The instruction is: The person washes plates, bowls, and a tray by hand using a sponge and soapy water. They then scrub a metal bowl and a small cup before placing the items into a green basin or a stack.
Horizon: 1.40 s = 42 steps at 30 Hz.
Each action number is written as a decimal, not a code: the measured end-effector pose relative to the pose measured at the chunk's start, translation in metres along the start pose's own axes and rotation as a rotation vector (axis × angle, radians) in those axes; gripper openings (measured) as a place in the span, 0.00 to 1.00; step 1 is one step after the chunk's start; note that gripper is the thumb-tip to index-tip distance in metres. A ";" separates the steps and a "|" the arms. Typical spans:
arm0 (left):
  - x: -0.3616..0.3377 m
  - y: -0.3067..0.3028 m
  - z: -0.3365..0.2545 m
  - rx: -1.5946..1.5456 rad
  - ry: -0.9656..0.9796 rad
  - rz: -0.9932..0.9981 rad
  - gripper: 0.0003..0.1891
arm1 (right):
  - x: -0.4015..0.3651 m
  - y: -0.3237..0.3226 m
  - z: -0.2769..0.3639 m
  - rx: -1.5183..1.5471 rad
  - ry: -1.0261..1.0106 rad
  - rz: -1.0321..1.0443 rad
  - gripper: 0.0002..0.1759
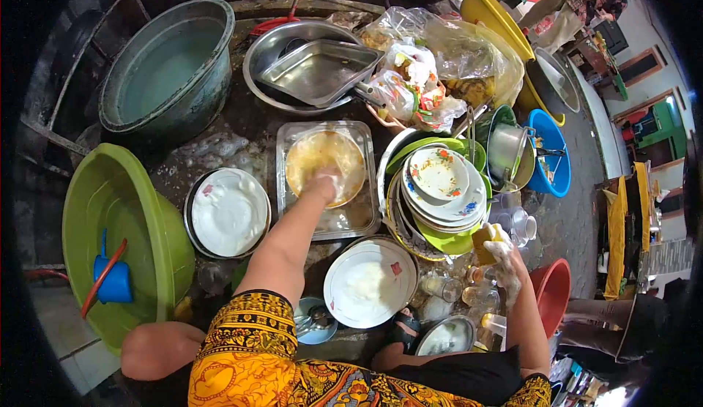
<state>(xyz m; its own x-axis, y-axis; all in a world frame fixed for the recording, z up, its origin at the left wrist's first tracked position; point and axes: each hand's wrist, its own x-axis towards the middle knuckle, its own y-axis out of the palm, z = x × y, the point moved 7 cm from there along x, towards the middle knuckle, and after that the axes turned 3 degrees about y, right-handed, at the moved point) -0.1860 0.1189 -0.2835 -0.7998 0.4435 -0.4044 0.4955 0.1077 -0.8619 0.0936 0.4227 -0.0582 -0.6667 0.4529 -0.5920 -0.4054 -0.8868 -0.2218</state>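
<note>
My left hand (329, 181) reaches down into a round bowl of cloudy yellowish water (315, 151). Its fingers are under the liquid, so their pose is hidden. That bowl stands in a clear rectangular plastic tray (290, 220). At the right, my soapy right hand (504, 252) is closed around a yellow sponge (485, 241). Close to it rises a stack of dirty plates (439, 174) with food scraps on top. Below that hand are several drinking glasses (443, 286). In front of me lies a white plate (371, 281) with suds, and a soapy plate (228, 213) rests further left.
A green tub (110, 209) with a blue dipper (112, 279) stands left, behind it a large water tub (165, 63). Metal pans (315, 77) and plastic bags of scraps (461, 48) sit at the back. Blue (551, 143) and red basins (551, 293) flank the right side.
</note>
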 end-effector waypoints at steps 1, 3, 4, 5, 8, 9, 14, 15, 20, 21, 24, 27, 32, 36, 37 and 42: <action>-0.003 0.007 -0.011 -0.060 0.080 0.105 0.25 | -0.004 0.003 0.005 -0.013 0.006 0.007 0.27; -0.013 0.017 -0.017 -0.115 0.160 0.209 0.24 | 0.001 -0.003 0.000 0.008 0.025 0.016 0.31; -0.019 0.013 -0.008 -0.243 0.124 0.051 0.22 | 0.001 -0.003 0.002 0.024 0.041 0.020 0.35; -0.028 0.008 0.004 -0.369 0.092 -0.110 0.20 | -0.002 0.001 0.008 0.029 0.019 0.031 0.35; -0.095 -0.029 0.027 -0.430 -0.011 -0.917 0.18 | -0.013 0.014 0.021 -0.022 0.161 0.027 0.34; -0.102 -0.019 0.045 -0.752 -0.189 -0.858 0.24 | 0.010 -0.005 0.010 -0.239 -0.020 0.066 0.31; -0.088 0.008 0.064 -1.070 -0.470 -0.775 0.19 | 0.020 -0.011 -0.010 -0.188 -0.086 0.003 0.36; -0.099 0.000 0.061 -0.817 -0.701 -0.924 0.22 | -0.013 0.012 0.016 0.071 -0.028 0.045 0.36; -0.071 -0.019 0.004 -0.170 -0.250 -0.596 0.27 | -0.028 0.021 0.032 0.087 -0.056 0.087 0.30; -0.059 -0.007 0.002 -0.144 -0.234 -0.440 0.28 | -0.030 0.024 0.035 0.079 -0.062 0.098 0.31; -0.023 0.009 0.002 -0.218 -0.314 -0.226 0.29 | -0.017 0.019 0.017 0.072 -0.035 0.131 0.30; 0.003 -0.012 -0.021 -0.317 -0.241 -0.187 0.32 | -0.022 0.015 0.015 0.031 0.006 0.074 0.32; 0.026 -0.010 -0.057 -0.298 0.133 -0.115 0.33 | -0.023 0.010 0.014 0.024 0.030 0.062 0.32; 0.012 0.014 -0.042 -0.220 0.157 -0.008 0.31 | -0.011 0.003 0.003 0.089 0.016 0.059 0.30; -0.002 0.008 -0.036 -0.127 0.181 -0.021 0.30 | -0.010 0.004 0.002 0.070 0.049 0.063 0.31; -0.024 -0.003 -0.012 0.162 0.117 -0.050 0.27 | -0.016 0.013 0.001 0.032 0.051 0.084 0.26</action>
<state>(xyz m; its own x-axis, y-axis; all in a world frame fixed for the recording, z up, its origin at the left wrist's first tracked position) -0.1643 0.1187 -0.2682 -0.7729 0.5423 -0.3295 0.3872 -0.0082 -0.9220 0.0985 0.4038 -0.0509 -0.6670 0.3713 -0.6460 -0.3697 -0.9177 -0.1457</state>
